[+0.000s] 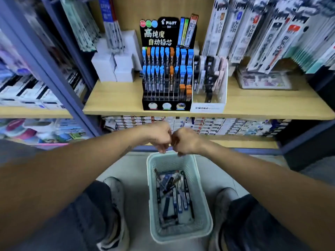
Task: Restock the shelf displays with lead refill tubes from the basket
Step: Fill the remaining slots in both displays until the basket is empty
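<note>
Below both hands (171, 140), tubes (172, 194) fill basket (203, 192).

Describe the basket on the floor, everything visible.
The basket is a pale mint, plastic-looking rectangular tub with perforated mesh walls and a thick rolled rim. It stands upright on the light floor between the person's two shoes, below the wooden shelf. Inside lies a loose, crisscrossed heap of dark and blue lead refill tubes, covering most of the bottom. The hands meet above its far rim; whether they touch it is unclear.
</note>
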`<state>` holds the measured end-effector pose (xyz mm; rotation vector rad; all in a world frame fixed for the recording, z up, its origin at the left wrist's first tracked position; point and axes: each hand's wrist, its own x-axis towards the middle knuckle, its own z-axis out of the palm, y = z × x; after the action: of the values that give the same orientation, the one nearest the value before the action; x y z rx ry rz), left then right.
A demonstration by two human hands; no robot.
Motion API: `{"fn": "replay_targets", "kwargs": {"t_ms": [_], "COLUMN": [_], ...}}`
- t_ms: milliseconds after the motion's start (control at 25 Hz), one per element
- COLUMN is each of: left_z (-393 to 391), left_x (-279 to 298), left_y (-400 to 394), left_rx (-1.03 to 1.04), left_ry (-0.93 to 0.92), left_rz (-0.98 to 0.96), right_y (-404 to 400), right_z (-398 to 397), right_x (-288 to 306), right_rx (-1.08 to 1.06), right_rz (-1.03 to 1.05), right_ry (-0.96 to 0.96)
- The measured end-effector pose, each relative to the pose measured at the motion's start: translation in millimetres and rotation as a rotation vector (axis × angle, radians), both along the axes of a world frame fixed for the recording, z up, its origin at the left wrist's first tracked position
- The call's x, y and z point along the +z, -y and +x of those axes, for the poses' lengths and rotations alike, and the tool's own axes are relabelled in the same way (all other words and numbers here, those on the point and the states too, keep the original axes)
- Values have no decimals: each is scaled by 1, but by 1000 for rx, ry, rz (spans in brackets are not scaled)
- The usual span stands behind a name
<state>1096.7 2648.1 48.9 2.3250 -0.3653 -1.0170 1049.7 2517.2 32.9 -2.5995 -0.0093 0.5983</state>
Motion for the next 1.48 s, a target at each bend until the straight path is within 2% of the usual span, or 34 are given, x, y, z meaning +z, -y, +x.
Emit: {"fn": "replay_targets", "kwargs": {"t_ms": [80,240,400,520,640,720,800,880,1000,1120,1280,1480], "left_z": [-25,-60,-79,-83,-88,-90,-91,-90,-82,-78,-82,-79], "left_x": [-51,-132,-193,-228,-255,-266,-275,-280,-284,-284,-289,-292], "left_y": [-6,-8,-1,8,15,21,27,31,30,28,28,30], "left_rx": [26,146,298,384,464,550,608,674,740,727,593,682], "left_ry": [-78,-150,-153,-168,-188,-198,-201,-217,-241,-252,-195,-223], "left_rz": [61,113,191,231,206,193,186,191,193,239,312,231], "right_y": [-8,-12,-25,-33,-34,-38,-44,-48,-47,-45,-46,-39], "right_z": [-21,-48,-63,-72,-81,-86,-90,-87,-79,-76,-80,-76], "right_x": [-51,-137,-197,-221,-238,-251,-270,-269,-266,-267,-273,-278], "right_rx": [10,-149,-429,-615,-674,-647,-724,-778,-768,-713,-579,-613], "right_rz": [-48,-52,129,188,160,167,188,164,114,28,-115,-93], "right_ry": [-178,-298,-391,-420,-329,-240,-170,-220,-197,-260,-302,-268]}}
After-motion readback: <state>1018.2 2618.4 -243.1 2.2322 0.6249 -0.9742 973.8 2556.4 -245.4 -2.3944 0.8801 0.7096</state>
